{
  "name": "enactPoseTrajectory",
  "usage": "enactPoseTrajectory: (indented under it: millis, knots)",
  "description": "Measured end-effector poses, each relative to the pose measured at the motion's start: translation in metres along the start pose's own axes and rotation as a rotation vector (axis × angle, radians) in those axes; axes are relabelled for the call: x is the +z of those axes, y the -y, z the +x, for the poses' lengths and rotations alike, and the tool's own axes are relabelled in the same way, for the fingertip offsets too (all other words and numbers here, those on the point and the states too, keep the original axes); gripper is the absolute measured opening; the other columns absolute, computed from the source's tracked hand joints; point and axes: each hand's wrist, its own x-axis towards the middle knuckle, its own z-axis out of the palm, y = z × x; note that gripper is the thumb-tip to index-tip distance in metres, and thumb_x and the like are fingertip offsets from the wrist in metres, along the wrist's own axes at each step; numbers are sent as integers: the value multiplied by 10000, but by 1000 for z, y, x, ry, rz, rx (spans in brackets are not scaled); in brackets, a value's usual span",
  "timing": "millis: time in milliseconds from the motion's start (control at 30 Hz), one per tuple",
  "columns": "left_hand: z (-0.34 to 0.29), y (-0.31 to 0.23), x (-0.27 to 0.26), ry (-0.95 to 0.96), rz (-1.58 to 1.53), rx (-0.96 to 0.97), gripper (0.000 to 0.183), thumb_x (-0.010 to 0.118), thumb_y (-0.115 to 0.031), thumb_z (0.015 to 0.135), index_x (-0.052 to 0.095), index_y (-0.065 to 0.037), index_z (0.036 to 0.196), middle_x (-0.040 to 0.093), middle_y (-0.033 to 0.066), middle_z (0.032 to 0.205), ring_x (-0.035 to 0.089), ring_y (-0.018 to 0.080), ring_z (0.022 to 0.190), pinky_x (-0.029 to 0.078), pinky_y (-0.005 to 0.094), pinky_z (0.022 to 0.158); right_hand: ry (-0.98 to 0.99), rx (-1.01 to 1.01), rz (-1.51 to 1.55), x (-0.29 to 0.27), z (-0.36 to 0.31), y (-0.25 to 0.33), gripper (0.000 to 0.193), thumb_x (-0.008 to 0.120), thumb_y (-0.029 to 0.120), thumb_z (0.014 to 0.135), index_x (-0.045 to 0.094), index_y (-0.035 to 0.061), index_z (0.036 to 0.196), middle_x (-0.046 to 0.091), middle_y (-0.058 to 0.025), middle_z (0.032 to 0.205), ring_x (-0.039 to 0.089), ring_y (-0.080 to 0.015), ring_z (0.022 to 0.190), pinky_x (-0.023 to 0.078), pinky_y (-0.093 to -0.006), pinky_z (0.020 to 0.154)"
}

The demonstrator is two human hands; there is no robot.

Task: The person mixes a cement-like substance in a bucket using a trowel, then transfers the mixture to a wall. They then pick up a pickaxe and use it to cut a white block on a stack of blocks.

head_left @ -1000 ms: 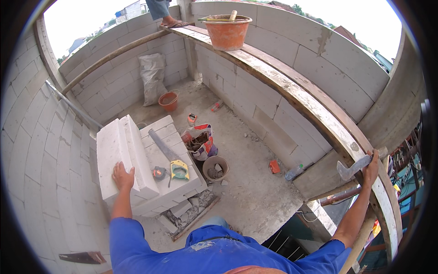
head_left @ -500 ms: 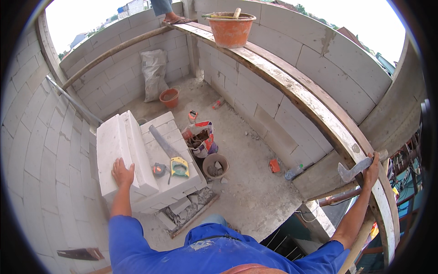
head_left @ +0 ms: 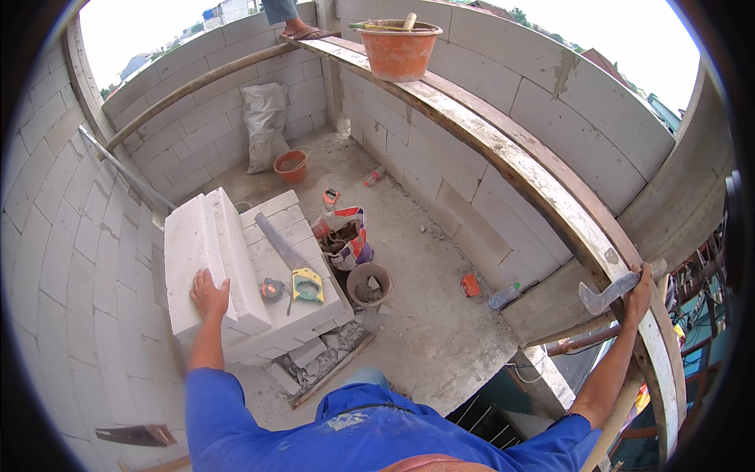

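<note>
My left hand [head_left: 210, 297] rests with fingers spread on the top of a large white concrete block [head_left: 187, 256]. Another white block [head_left: 230, 263] lies against its right side, on a stack of more blocks. Beside them on the stack lie a handsaw [head_left: 305, 285] with a yellow and green grip and a tape measure [head_left: 271, 289]. Far to the right, my right hand [head_left: 641, 293] is closed around a grey tool with a hooked metal blade [head_left: 604, 296], close against the plank [head_left: 578, 208]. Its exact kind is unclear.
An orange bucket [head_left: 399, 55] stands on the raised plank, near another person's sandalled foot [head_left: 303, 31]. On the floor are a mortar bucket [head_left: 370, 285], an open sack [head_left: 346, 236], a small orange bucket [head_left: 291, 167] and a plastic bottle [head_left: 503, 296]. A floor opening [head_left: 487, 421] lies at lower right.
The view has shifted very slightly. Both hands stay where they were: the left on the block, the right around the hooked tool.
</note>
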Motion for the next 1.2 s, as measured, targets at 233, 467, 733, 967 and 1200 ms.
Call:
enactPoseTrajectory:
  millis: [233, 467, 733, 967, 1200]
  knots:
    - [0, 0, 0, 2, -10, 0, 749, 681, -465, 912, 437, -90, 1512, 369, 102, 1610, 299, 281, 1505, 220, 526, 1229, -33, -11, -41, 0, 0, 0, 382, 544, 334, 1032, 527, 143, 1362, 706, -248, 1114, 668, -450, 1039, 493, -499, 831]
    - [0, 0, 0, 7, -4, -2, 748, 682, -459, 914, 432, -92, 1516, 366, 98, 1613, 295, 276, 1509, 217, 529, 1231, -21, 27, -55, 3, 3, -3, 398, 529, 386, 1038, 522, 157, 1363, 710, -235, 1130, 670, -442, 1056, 495, -501, 850]
    - [0, 1, -1, 4, -9, 1, 745, 684, -452, 914, 432, -90, 1514, 369, 103, 1610, 295, 281, 1508, 224, 536, 1230, -19, 41, 6, 1, 1, 2, 389, 534, 379, 1036, 530, 158, 1356, 715, -224, 1124, 673, -435, 1055, 495, -491, 852]
    - [0, -1, 1, 6, -8, 2, 739, 684, -452, 914, 438, -91, 1510, 373, 105, 1606, 304, 280, 1504, 227, 536, 1229, -44, 16, 40, 4, 3, -8, 373, 539, 358, 1034, 537, 142, 1337, 710, -237, 1109, 675, -435, 1027, 487, -492, 834]
    - [1, 3, 1, -7, 1, 0, 733, 685, -454, 913, 445, -91, 1503, 381, 106, 1601, 308, 276, 1502, 234, 537, 1226, 40, 90, 34, -6, -3, 15, 490, 523, 408, 1036, 523, 86, 1406, 688, -238, 1188, 654, -377, 1108, 467, -418, 937]
